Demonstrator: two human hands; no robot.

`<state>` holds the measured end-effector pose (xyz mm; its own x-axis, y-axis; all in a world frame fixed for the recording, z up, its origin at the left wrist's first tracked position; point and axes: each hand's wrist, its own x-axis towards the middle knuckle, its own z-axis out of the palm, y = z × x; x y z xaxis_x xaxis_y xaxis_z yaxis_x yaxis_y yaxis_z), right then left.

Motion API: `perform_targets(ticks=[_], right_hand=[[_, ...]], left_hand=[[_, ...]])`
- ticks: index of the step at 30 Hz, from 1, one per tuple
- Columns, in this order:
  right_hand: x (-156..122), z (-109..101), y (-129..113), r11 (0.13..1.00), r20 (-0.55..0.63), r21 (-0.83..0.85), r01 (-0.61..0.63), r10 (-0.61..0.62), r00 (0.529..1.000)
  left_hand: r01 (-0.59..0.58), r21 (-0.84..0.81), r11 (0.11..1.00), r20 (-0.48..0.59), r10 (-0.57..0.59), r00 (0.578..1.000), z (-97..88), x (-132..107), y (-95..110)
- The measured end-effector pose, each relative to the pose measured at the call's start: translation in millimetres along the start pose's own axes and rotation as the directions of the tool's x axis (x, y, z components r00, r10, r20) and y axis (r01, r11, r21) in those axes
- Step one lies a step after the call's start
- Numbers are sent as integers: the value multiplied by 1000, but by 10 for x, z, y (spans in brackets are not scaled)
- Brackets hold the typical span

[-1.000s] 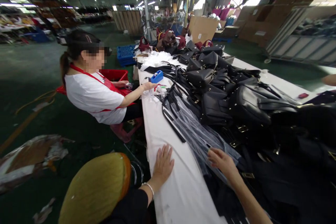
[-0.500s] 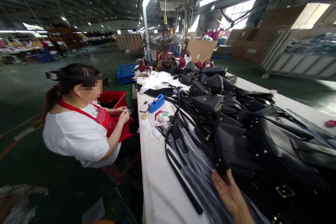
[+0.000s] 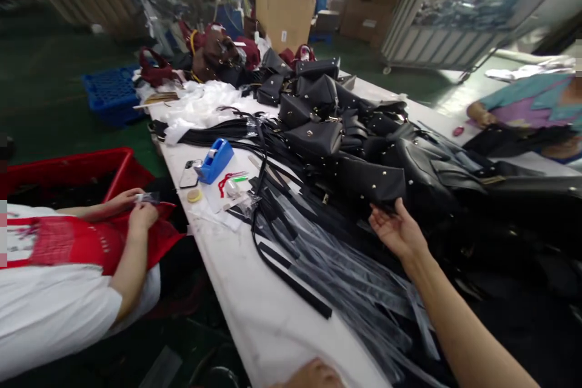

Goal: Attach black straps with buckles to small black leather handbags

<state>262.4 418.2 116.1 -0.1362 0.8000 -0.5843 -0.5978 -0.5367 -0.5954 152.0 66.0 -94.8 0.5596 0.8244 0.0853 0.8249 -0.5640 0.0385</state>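
My right hand (image 3: pixel 396 229) reaches out over the table, palm up and fingers apart, just under the edge of a black studded leather bag (image 3: pixel 370 179) in a big heap of black bags. It holds nothing. Below it lies a bundle of black straps in clear plastic sleeves (image 3: pixel 318 257). Only a sliver of my left hand (image 3: pixel 311 376) shows at the bottom edge, resting on the white table (image 3: pixel 236 279); its fingers are hidden.
A blue tape dispenser (image 3: pixel 216 159), a phone (image 3: pixel 188 174) and small bits lie on the table's left side. A seated person in a white shirt and red apron (image 3: pixel 68 267) works at the left beside a red crate (image 3: pixel 68 173). Another person (image 3: pixel 531 106) sits at the far right.
The view has swung right and closer to the table. My right hand has moved forward to the black bag. My left hand, out of view half a second ago, shows again at the bottom edge.
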Motion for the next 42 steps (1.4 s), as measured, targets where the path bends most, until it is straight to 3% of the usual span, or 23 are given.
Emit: perform_targets(ticks=[3, 4, 8, 12, 16, 19, 22, 25, 28, 34, 36, 38, 40, 42], right_hand=[[45, 51, -227, 1000, -12, -11, 30, -30, 999], [64, 60, -284, 999, -6, -13, 37, -37, 999], [176, 110, -493, 997, 48, -33, 66, -65, 997], [340, 212, -744, 991, 131, -94, 99, -87, 988], [540, 316, -994, 982, 189, -131, 137, -111, 976], [685, 332, -1061, 973, 172, -172, 153, -123, 977], [794, 246, -980, 967, 151, -220, 129, -97, 984], [871, 74, -809, 961, 129, -269, 61, -27, 991], [934, -103, -631, 956, 84, -288, 55, -33, 996], [1054, -246, -454, 928, 66, -341, 149, -135, 989], [1110, -271, -430, 855, 75, -472, 216, -204, 976], [1172, -331, -382, 717, 99, -642, 271, -272, 957], [1214, -451, -278, 577, 106, -768, 276, -310, 945], [1209, -632, -97, 506, 80, -829, 237, -312, 947]], left_hand=[[-192, -380, 905, 7, 211, 977, -99, 191, -272], [-195, -494, 847, -30, 208, 978, -173, 292, -410], [-137, -635, 760, -232, -19, 972, -581, 876, -1102], [36, -578, 815, -202, -185, 962, -829, 1684, -1792], [103, -490, 866, -135, -192, 972, -707, 2508, -2206], [118, -378, 918, -85, -161, 983, -488, 2999, -2324], [162, -325, 932, -54, -189, 980, -283, 3313, -2360], [198, -315, 928, -40, -221, 974, -166, 3449, -2369], [221, -296, 929, -25, -239, 971, -162, 3448, -2356], [231, -277, 933, -31, -249, 968, -322, 3158, -2210], [229, -280, 932, -38, -249, 968, -367, 3008, -2149], [226, -287, 931, -41, -248, 968, -395, 2865, -2102], [225, -293, 929, -40, -248, 968, -406, 2753, -2071], [235, -295, 926, -32, -255, 966, -400, 2686, -2050]])
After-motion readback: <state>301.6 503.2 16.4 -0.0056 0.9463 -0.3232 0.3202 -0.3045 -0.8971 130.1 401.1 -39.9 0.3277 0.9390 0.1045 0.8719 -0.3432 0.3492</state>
